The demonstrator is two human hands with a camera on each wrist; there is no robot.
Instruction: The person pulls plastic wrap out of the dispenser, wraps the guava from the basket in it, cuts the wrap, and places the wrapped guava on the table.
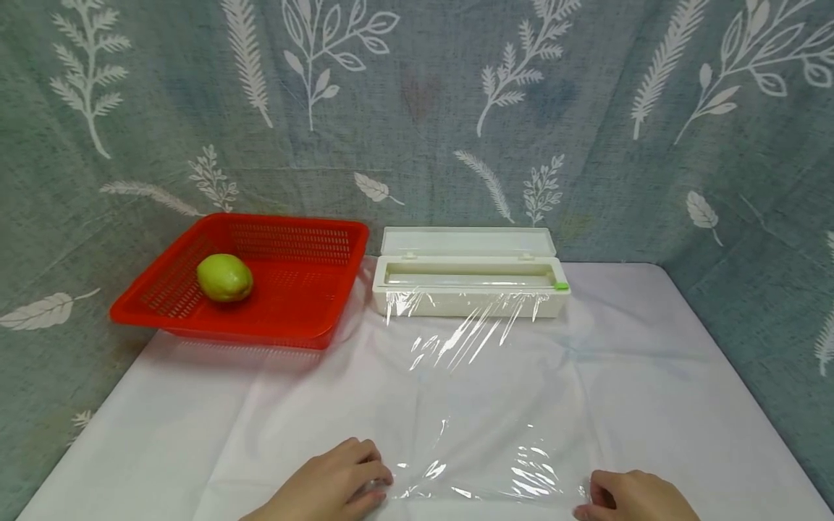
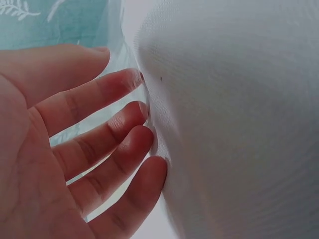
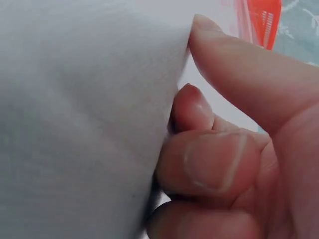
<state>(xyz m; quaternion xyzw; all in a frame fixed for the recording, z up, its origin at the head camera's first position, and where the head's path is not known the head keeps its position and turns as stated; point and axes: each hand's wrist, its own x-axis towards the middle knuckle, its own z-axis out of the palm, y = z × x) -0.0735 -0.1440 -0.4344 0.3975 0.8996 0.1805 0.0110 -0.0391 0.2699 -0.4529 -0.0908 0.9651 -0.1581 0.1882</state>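
Observation:
A sheet of clear plastic wrap [image 1: 485, 405] stretches over the white cloth from a white wrap dispenser box [image 1: 465, 300] with its lid up. At its near left corner is my left hand [image 1: 335, 481]. The left wrist view shows those fingers [image 2: 132, 112] bent loosely, thumb apart, with film clinging at the index fingertip. My right hand [image 1: 638, 496] rests at the near right corner, fingertips right by the film's edge. In the right wrist view its fingers [image 3: 214, 162] are bent against the white cloth, and the thumb stands away from them.
A red plastic basket [image 1: 293, 311] stands at the back left, holding a yellow-green fruit [image 1: 224, 278]. A green slider [image 1: 561, 286] sits at the dispenser's right end. Behind the table hangs a grey-green leaf-patterned curtain [image 1: 417, 145], which also runs along both sides.

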